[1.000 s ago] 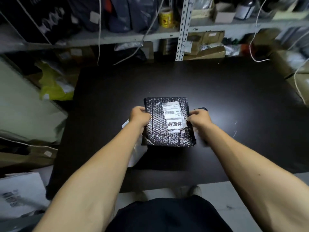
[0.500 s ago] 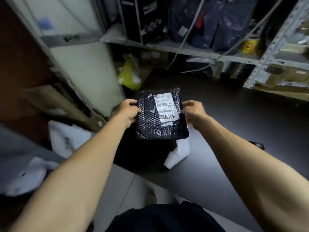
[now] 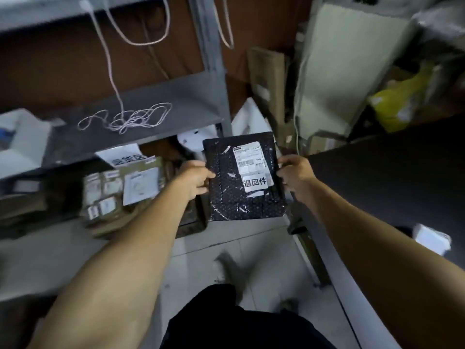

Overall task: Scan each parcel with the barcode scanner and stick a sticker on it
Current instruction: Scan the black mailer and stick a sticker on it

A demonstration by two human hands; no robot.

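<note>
A flat black bubble-wrap parcel (image 3: 226,195) hangs in the air above the floor, held level between both hands. It carries a white shipping label with a barcode and, below it, a white sticker (image 3: 254,182) with three black characters. My left hand (image 3: 195,181) grips the parcel's left edge. My right hand (image 3: 295,176) pinches its right edge. No barcode scanner is in view.
The black table (image 3: 392,187) is to the right, a small white object (image 3: 431,238) on its near edge. A grey metal shelf (image 3: 141,119) with a loose white cord stands to the left. Beneath it sit taped cardboard parcels (image 3: 120,195) and a dark crate (image 3: 192,217).
The parcel was lifted off the black table and carried left, out over the floor. My view swung left with it, from the table to the shelf and floor boxes.
</note>
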